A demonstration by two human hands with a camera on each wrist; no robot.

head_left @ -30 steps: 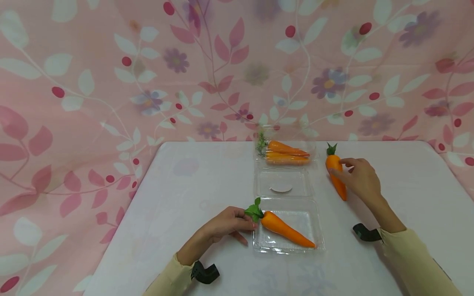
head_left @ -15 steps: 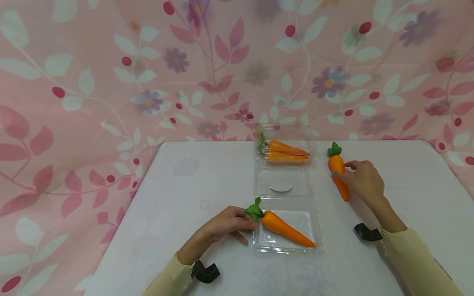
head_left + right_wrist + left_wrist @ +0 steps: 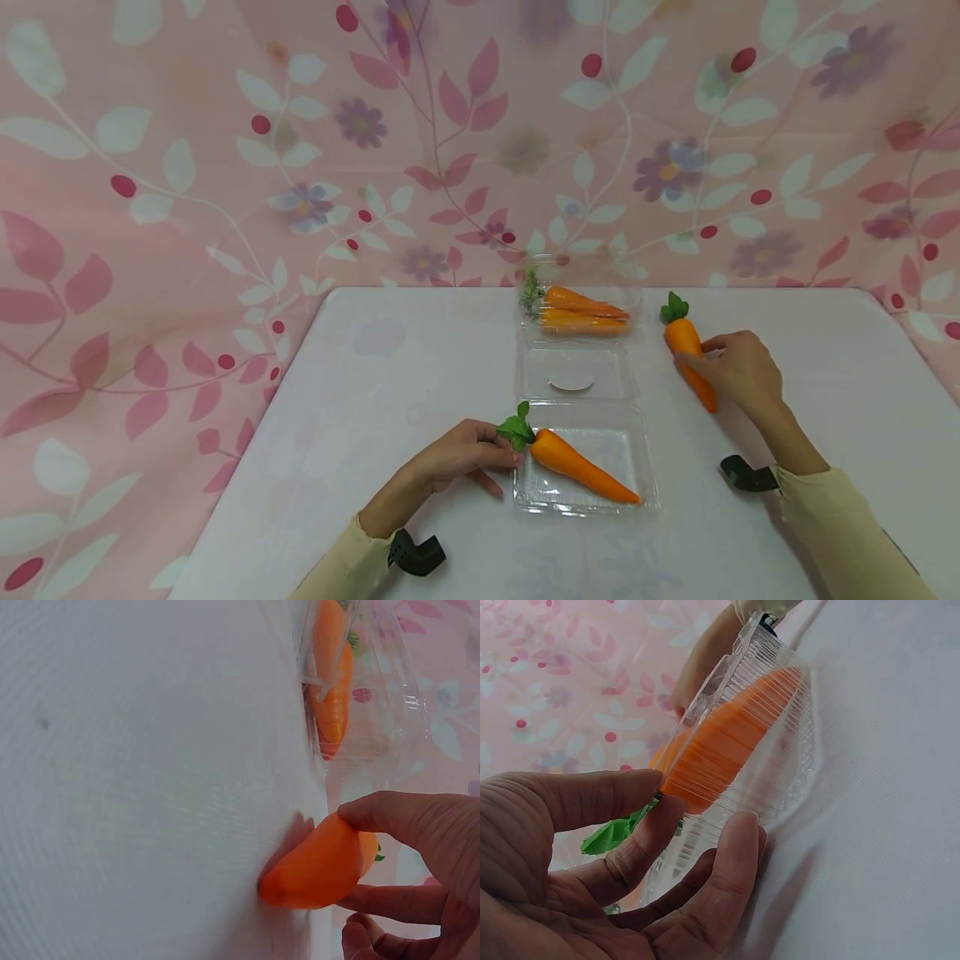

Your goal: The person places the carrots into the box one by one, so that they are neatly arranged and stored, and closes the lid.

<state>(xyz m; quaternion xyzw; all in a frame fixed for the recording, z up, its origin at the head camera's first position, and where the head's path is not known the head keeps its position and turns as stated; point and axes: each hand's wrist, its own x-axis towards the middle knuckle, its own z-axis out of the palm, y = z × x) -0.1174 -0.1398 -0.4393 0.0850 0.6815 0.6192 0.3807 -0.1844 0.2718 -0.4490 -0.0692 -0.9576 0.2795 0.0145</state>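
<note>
My left hand [image 3: 465,454] pinches the left rim of an open clear plastic clamshell container [image 3: 780,776] between thumb and finger. One orange carrot [image 3: 585,469] lies slantwise in that container, its green leaves sticking out over the rim by my left fingers. On the right side of the table, my right hand [image 3: 742,371] holds another carrot [image 3: 319,862] between thumb and fingers. This carrot's leafy top [image 3: 675,307] points away from me, and its tip appears close to or touching the table.
Behind the open base lies the container's lid [image 3: 573,368], flat and joined to it. Farther back stands a closed clear container [image 3: 585,312] with carrots inside. A pink floral cloth [image 3: 420,167] hangs behind the white table [image 3: 405,358].
My right hand has shifted slightly right and toward me. The carrot in it has rolled a little, its tip swinging right. My left hand and the container stay put.
</note>
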